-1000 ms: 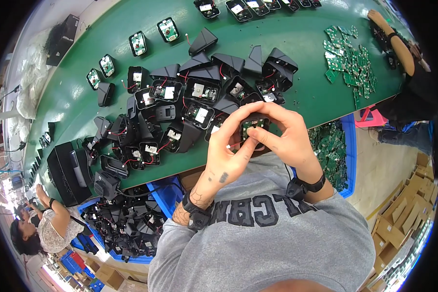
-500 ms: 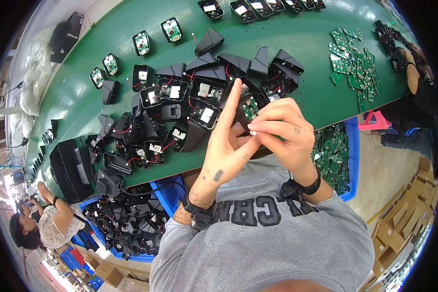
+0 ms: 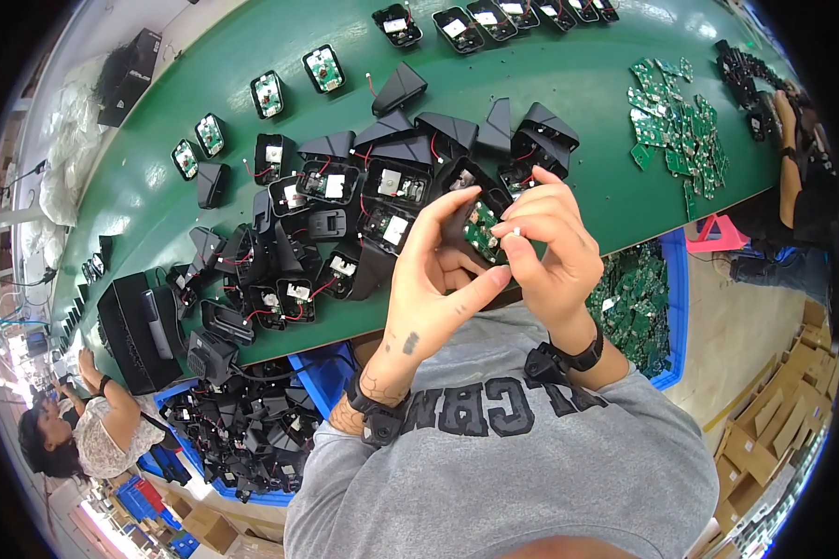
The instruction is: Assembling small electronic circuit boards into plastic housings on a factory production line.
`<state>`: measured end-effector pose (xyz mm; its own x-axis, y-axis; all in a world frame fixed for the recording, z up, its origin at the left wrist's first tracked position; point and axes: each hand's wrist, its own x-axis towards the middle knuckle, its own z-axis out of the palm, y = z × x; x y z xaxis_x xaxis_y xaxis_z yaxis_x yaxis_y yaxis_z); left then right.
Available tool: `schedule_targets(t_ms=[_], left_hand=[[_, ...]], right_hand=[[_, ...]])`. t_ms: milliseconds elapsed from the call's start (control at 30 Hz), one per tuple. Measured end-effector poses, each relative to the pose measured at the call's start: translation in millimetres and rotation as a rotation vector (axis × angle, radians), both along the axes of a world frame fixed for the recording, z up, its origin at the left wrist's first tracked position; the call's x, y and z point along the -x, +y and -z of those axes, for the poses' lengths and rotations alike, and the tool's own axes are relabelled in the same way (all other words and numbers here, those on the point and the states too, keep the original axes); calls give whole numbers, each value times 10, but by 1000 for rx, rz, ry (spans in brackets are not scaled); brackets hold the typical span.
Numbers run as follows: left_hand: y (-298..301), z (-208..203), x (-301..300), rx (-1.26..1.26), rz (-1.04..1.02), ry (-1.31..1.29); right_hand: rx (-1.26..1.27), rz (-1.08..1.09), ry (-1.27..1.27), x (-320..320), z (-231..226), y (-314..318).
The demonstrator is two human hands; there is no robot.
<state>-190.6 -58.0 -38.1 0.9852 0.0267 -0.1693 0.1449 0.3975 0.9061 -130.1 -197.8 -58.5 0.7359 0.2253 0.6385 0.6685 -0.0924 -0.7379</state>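
My left hand (image 3: pixel 435 279) is curled round a green circuit board (image 3: pixel 481 230), its index finger at the far edge and its thumb at the near edge. Whether a black housing sits under the board is hidden by my fingers. Between the thumb and index finger of my right hand (image 3: pixel 557 250), just right of the board, is a small white connector (image 3: pixel 516 231). Beyond my hands stands an open black housing (image 3: pixel 463 175) with parts inside. Left of it, another black housing (image 3: pixel 396 183) shows a white pad.
Black housings with red wires (image 3: pixel 298 293) crowd the green table (image 3: pixel 569 84). A pile of circuit boards (image 3: pixel 676 121) lies at the right. Blue bins (image 3: pixel 676 307) stand below the front edge. Co-workers are at the far left and far right.
My left index finger, stretched out before, has bent to the board's far edge. More of the board shows now. My right hand has shifted slightly right, still pinching the white connector.
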Motion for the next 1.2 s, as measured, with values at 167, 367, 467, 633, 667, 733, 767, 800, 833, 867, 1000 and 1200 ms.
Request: schedule_targets(t_ms=[167,367,467,633,667,733,767,800,833,867,1000,1200], left_hand=[[-1,9,-9,122,-56,-19],[40,29,-22,-42,-121,-144],[5,26,-11,-268,-150,-231],[-34,38,24,-477,-215,-271],[-46,45,35,-476,-214,-271],[-72,55,63,-504,-227,-284],[-73,51,75,-504,-225,-284],[-72,48,92,-581,-229,-301],[-71,36,94,-661,-237,-320],[-75,31,96,-661,-237,-319],[-62,47,56,-831,-247,-423],[-8,7,-20,-709,-298,-311]], right_hand=[[24,-73,9,-78,-75,-37],[352,-60,-34,-100,-249,-142],[495,-80,-40,-101,-279,-124],[522,-145,-31,-85,-377,-148],[533,-176,-12,-86,-378,-155],[472,-199,24,-74,-348,-175],[411,-223,59,-64,-338,-183],[412,-221,62,-46,-336,-188],[443,-224,63,-45,-351,-188],[475,-227,67,-40,-362,-193],[528,-235,114,-43,-453,-201],[253,-191,423,-140,-459,-170]])
